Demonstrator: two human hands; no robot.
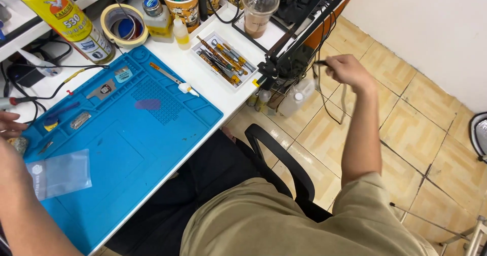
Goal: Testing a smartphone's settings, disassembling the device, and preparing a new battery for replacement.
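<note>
My right hand [346,70] reaches out past the right end of the white desk [215,91], fingers pinched on a thin black cable [324,91] that hangs down toward the tiled floor. My left hand [10,125] rests at the far left edge of the blue work mat [127,149], fingers curled, next to a small round object [19,144]. A clear plastic bag [60,174] lies on the mat just right of my left forearm. A small knife-like tool [173,78] with a white tip lies on the mat's upper right.
A white tray of screwdrivers [221,59], a yellow spray can [66,20], a tape roll [124,25], small bottles, a cup of tools and a lidded drink cup [258,10] crowd the desk back. A black stand [299,28] and black chair arm [276,159] sit at right.
</note>
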